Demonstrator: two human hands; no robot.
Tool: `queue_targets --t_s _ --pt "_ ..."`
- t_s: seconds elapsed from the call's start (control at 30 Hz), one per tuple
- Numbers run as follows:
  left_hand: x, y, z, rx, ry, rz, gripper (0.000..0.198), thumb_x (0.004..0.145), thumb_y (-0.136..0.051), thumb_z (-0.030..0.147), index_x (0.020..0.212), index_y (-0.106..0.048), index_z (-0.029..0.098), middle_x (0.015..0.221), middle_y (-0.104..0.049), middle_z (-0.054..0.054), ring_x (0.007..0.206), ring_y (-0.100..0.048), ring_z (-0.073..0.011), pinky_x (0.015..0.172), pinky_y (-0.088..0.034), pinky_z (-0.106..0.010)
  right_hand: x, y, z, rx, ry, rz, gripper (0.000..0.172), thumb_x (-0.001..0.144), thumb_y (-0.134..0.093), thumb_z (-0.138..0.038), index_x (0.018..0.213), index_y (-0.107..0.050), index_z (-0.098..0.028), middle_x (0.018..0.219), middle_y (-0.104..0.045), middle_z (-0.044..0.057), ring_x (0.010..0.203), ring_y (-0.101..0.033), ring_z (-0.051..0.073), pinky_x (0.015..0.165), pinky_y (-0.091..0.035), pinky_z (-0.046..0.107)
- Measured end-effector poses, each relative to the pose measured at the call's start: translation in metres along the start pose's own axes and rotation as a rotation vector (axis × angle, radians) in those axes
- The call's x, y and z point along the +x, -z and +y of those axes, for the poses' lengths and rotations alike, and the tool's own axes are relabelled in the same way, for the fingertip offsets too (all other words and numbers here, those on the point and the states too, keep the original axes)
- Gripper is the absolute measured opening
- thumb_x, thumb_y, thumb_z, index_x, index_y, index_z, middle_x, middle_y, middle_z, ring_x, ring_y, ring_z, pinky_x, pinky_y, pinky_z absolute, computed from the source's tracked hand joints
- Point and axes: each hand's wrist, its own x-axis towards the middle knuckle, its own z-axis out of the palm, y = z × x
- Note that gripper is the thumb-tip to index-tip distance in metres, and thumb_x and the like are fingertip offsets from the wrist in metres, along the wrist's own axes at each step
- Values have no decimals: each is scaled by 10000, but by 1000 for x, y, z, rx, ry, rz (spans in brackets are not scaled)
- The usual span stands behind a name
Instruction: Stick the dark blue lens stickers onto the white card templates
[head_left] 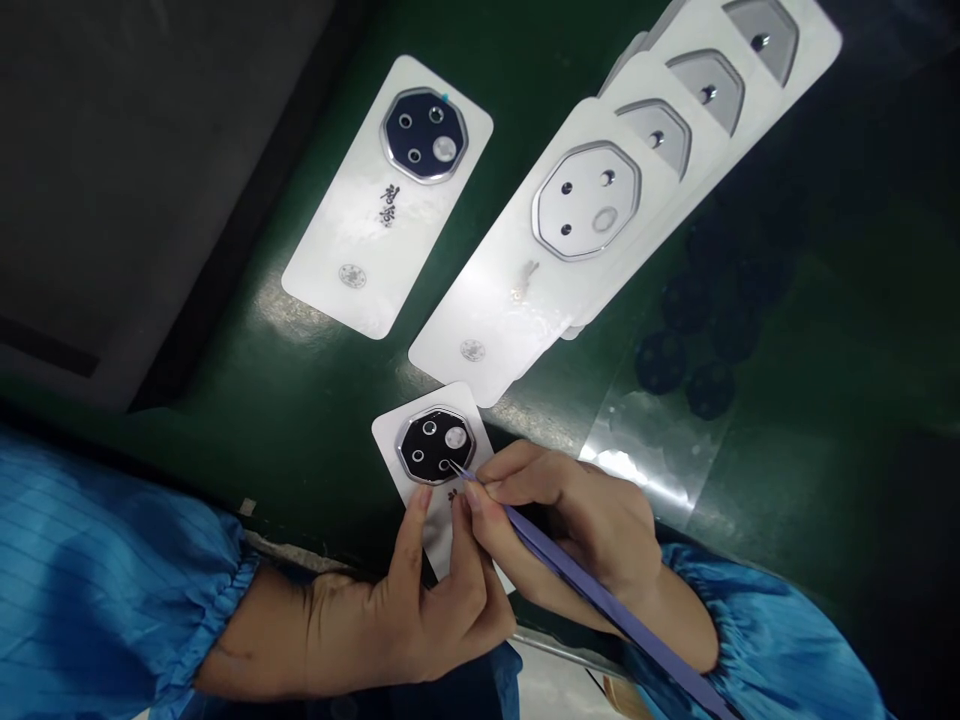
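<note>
A white phone back panel (388,425) with a black octagonal camera cover (431,455) lies by the near table edge, partly hidden under my hands. My left hand (427,610) grips this panel, two fingertips resting just below the camera cover. In my right hand (585,510) is a pair of purple tweezers (592,592), held like a pen. Their fine tips touch or hover at the lower lens ring of the cover; I cannot tell which. Both hands meet close together over the panel.
Farther off lies another white panel (330,240) with a dark blue camera cover. Beside it, a fanned stack of white panels (480,310) has bare grey camera frames. Several dark octagonal covers (710,390) lie around a clear film (652,450) at right. A dark mat (135,180) covers the left.
</note>
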Motion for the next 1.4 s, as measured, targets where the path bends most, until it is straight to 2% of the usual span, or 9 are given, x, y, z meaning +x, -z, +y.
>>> queue_targets --t_s 0.23,0.43,0.73,0.87,1.0,1.17,1.4 --pt "-2 -1 -5 76 -128 -33 197 930 -640 227 1122 -611 192 1074 -666 4 1054 -695 -197 843 -689 -380 0 1 1 -4 18 -14 216 852 -657 -7 909 -610 -210 724 -670 0 691 -725 174 536 -621 230" --pt "-1 -2 -4 70 -100 -9 190 913 -669 239 1088 -622 182 1048 -669 5 1022 -704 -206 819 -694 -378 0 0 1 9 11 8 212 854 -655 -10 908 -612 -210 723 -668 6 633 -697 160 496 -605 227" --pt "1 -2 3 3 48 23 164 883 -712 254 1007 -628 187 996 -676 19 1019 -698 -205 840 -687 -387 0 -1 3 44 6 26 197 850 -658 -6 900 -615 -191 733 -661 16 652 -697 155 516 -599 219" --pt "1 -1 4 2 46 10 174 893 -705 243 1033 -632 171 1022 -674 -4 1036 -692 -226 862 -678 -427 0 -2 3 50 19 13 201 847 -661 -2 894 -613 -192 718 -656 11 668 -707 168 519 -596 228" --pt "1 -2 3 6 30 17 183 873 -725 216 1020 -629 165 1015 -670 1 1021 -696 -218 843 -686 -408 -1 -2 3 72 -1 35 196 848 -649 11 890 -607 -177 731 -652 21 645 -690 158 502 -577 225" --pt "1 -3 1 -1 23 37 187 869 -727 212 1032 -643 173 989 -673 14 985 -700 -198 784 -699 -355 -2 -2 4 77 -1 2 180 859 -655 -7 877 -604 -179 719 -651 14 654 -692 153 510 -568 217" --pt "2 -2 2 -25 43 30 175 873 -730 258 1005 -655 172 992 -672 0 1004 -704 -223 797 -694 -373 -3 -3 5 96 -18 29 180 862 -652 -6 862 -596 -177 718 -641 21 637 -680 152 485 -548 230"
